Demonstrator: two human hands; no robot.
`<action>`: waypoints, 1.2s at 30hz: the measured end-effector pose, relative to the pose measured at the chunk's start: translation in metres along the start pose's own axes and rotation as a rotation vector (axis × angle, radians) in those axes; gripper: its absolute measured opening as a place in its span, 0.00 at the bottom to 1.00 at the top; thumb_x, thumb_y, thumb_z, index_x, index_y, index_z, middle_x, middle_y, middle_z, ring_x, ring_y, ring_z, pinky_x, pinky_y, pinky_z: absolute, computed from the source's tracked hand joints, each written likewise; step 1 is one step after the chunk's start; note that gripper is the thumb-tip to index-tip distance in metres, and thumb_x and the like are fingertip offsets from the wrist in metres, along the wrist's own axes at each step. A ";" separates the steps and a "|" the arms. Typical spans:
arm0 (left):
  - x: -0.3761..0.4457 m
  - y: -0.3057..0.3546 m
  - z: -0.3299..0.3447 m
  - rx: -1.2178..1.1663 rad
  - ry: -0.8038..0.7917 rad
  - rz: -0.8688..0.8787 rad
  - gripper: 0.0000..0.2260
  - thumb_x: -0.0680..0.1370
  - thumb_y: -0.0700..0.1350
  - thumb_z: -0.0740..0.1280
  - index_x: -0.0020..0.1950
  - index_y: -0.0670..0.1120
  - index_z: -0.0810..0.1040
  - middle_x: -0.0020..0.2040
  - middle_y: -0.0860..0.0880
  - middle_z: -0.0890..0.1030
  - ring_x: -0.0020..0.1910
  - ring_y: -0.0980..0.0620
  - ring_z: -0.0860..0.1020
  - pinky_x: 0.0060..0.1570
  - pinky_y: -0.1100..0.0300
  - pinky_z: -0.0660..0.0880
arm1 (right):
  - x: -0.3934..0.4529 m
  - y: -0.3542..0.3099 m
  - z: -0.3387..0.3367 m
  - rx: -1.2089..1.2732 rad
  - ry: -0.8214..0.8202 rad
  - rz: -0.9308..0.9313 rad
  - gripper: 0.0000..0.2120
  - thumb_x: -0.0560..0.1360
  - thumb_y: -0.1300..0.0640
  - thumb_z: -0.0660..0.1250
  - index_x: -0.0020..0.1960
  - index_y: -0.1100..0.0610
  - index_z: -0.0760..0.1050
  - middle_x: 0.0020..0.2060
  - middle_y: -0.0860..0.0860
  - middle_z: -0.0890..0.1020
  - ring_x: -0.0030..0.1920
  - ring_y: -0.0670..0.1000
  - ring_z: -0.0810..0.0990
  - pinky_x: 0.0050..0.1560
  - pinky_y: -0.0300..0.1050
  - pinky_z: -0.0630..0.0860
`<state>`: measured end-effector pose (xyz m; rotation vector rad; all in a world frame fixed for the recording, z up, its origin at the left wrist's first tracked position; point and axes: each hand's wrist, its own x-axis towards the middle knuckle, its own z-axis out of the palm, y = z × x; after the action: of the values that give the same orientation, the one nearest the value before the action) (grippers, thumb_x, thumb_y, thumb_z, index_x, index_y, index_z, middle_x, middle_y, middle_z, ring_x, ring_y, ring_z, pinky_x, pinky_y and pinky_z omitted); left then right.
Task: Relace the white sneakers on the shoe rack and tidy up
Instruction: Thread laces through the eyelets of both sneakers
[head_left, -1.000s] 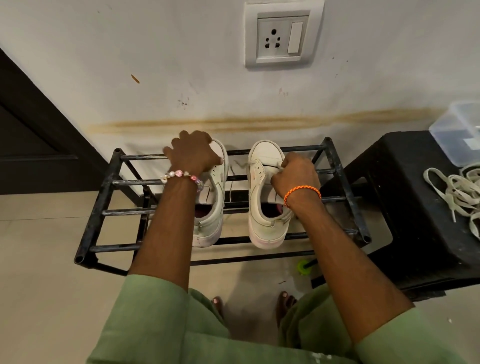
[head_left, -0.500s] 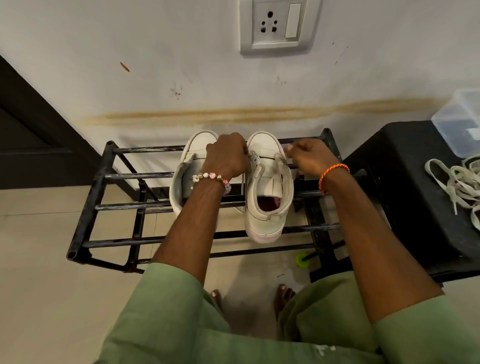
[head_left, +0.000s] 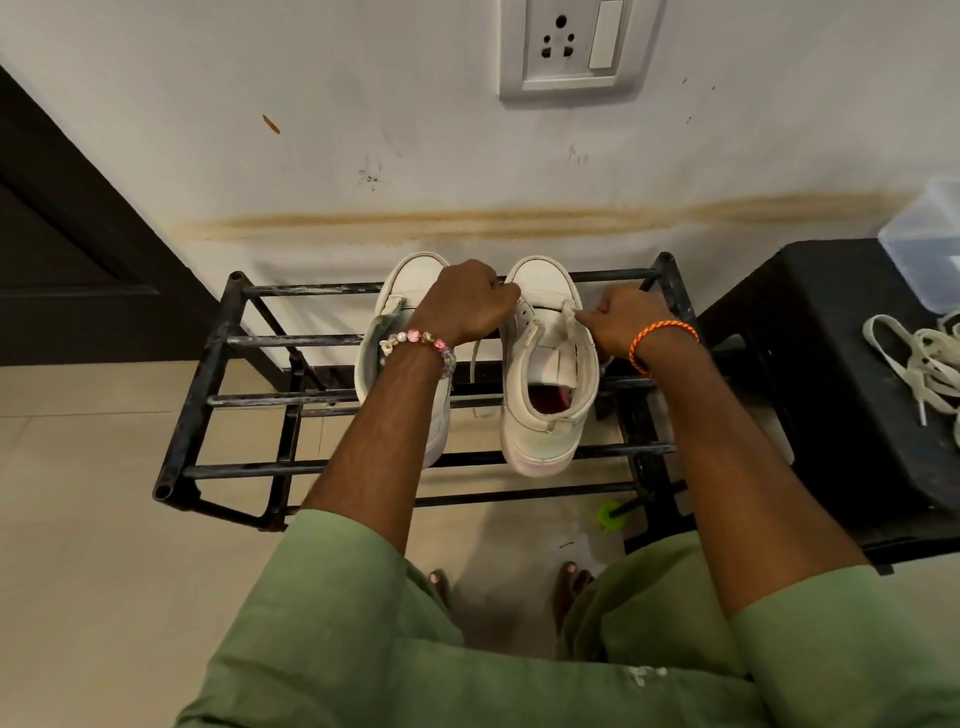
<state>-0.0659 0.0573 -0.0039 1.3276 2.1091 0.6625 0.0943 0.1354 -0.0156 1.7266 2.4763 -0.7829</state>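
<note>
White lace pinched in right hand fingers; left hand grips too

Green sleeves, beaded bracelet, orange band

Your sneakers are white with a faint pink tint along the heel sole, and the right one has a red-pink lining inside. The rack is black with scuffed pale patches on the bars. You've got a pastel bead bracelet, pinks and whites, on the left wrist and an orange braided band on the right. Sleeves are sage green. Wall is off-white with a long tan-brown stain stripe. Laces are cream, lying on your black stool. Floor is beige tile, plus one lime-green cap.
</note>
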 end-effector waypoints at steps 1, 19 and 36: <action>-0.001 -0.002 0.000 0.005 -0.002 0.003 0.14 0.78 0.47 0.61 0.44 0.36 0.78 0.47 0.39 0.83 0.48 0.43 0.80 0.50 0.50 0.77 | -0.002 0.001 -0.003 -0.006 -0.009 0.013 0.13 0.77 0.51 0.65 0.49 0.62 0.75 0.49 0.61 0.80 0.46 0.57 0.76 0.44 0.44 0.70; 0.006 0.000 0.014 -0.079 -0.010 -0.017 0.11 0.77 0.43 0.65 0.57 0.41 0.75 0.54 0.41 0.79 0.51 0.43 0.79 0.53 0.47 0.78 | 0.004 0.033 -0.010 0.268 0.106 0.039 0.03 0.73 0.64 0.68 0.42 0.57 0.79 0.48 0.55 0.82 0.52 0.52 0.79 0.55 0.41 0.71; 0.007 -0.002 0.015 0.047 0.082 -0.002 0.08 0.76 0.41 0.63 0.51 0.40 0.78 0.46 0.48 0.77 0.46 0.51 0.73 0.44 0.62 0.68 | 0.006 0.000 0.003 0.105 0.175 -0.236 0.06 0.74 0.61 0.67 0.49 0.61 0.81 0.47 0.58 0.83 0.50 0.56 0.80 0.49 0.42 0.73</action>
<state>-0.0591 0.0645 -0.0174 1.3445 2.2038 0.6809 0.0908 0.1390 -0.0203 1.6175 2.8456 -0.8245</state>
